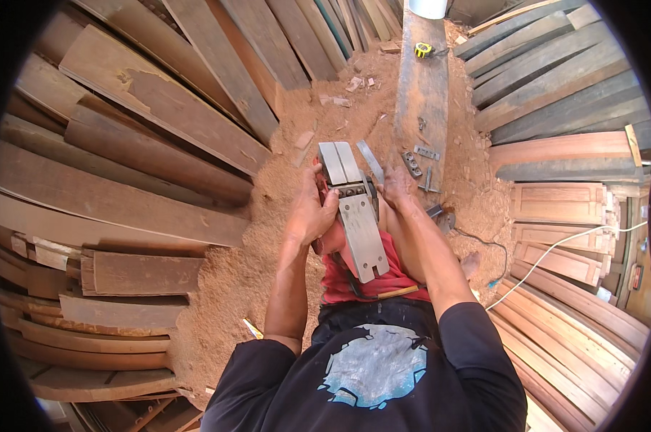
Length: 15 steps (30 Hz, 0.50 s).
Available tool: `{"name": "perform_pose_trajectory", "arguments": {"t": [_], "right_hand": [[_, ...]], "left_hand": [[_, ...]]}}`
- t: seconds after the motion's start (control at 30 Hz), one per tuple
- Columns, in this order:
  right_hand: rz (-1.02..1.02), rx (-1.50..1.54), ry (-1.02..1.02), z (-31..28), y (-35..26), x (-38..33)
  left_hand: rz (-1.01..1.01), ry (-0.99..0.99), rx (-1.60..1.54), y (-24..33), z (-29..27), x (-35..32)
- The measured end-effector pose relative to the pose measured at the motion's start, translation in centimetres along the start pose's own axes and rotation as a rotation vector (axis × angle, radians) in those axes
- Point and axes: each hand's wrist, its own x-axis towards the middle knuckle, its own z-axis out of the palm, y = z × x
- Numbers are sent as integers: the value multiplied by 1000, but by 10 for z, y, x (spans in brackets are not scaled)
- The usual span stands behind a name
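Note:
A red electric planer [364,245] rests upside down on my lap, with its bare metal sole and cutter opening facing up. My left hand [312,212] wraps round its left side, the thumb beside the cutter opening. My right hand [399,186] is at the planer's other side, fingers closed on a thin flat metal planer blade [369,160] that points up and to the left. Part of its grip is hidden. A tool with a yellow handle [398,292] lies across my lap below the planer.
A long plank [424,93] bears a yellow tape measure [423,50] and small metal parts [412,164]. Sawdust [232,302] covers the floor. Boards [160,115] stack at left, panelled wood pieces [558,203] at right. A black cord [484,240] and a white cable [549,256] run at right.

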Motion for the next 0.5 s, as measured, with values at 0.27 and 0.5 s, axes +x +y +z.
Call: {"name": "perform_pose_trajectory", "arguments": {"t": [0.27,0.5], "right_hand": [[-8,24,233,23,16,16],[-52,-13,179,-66,3,-62]], "left_hand": [[10,-10,-67,-1,4,6],[-36,-5,-20,-13,-4,2]]}}
